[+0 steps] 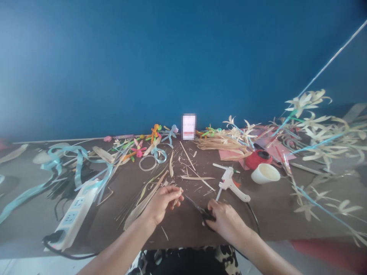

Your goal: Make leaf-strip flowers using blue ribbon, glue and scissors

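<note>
together at the tips, left fingers [174, 194] on a pale scrap [181, 190], right fingers [213, 206] round scissors [204, 212]

Soft, diffuse light pales the left of the blue wall [177, 57], which darkens rightward. Shadows are faint. The left and right edges of the worktop [97, 225] blur; a pixelated patch [189, 126] masks its back edge's middle.

scissors [205, 215] before glue gun [233, 185] | power strip [75, 214] left on table [103, 223] | cup [265, 174] right
</note>
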Motion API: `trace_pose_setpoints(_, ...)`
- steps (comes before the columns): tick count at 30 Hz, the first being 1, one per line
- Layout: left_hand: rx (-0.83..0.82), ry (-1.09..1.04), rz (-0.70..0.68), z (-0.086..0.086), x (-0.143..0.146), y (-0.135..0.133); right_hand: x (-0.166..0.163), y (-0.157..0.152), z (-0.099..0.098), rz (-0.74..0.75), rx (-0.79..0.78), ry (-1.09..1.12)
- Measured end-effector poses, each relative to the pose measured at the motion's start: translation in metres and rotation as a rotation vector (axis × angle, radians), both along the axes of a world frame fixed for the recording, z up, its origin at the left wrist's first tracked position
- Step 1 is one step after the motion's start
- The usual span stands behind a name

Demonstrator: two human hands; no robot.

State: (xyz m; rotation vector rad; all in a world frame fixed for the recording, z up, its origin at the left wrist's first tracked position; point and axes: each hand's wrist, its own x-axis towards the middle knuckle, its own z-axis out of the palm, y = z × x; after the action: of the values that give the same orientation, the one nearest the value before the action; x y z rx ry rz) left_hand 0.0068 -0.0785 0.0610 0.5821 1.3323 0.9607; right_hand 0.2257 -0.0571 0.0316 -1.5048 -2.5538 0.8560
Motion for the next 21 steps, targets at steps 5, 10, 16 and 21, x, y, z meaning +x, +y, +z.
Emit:
trace_pose_setpoints(5,-0.016,-0.225,0.15,-0.001,0.008,0.014,-0.009,0.009,0.01,0.169,0.018,-0.125)
trace_pose_setpoints(10,-0.022,-0.347,0.232,-0.008,0.014,0.019,-0.009,0.027,0.031,0.217,-0.09,0.106)
trace_pose_setpoints(16,0.097,-0.339,0.268,-0.008,0.028,0.019,-0.048,0.03,0.034,-0.108,-0.22,0.629)
trace_pose_setpoints(21,0.133,-0.368,0.268,-0.009,0.032,0.017,-0.063,0.027,0.014,-0.198,-0.456,0.802)
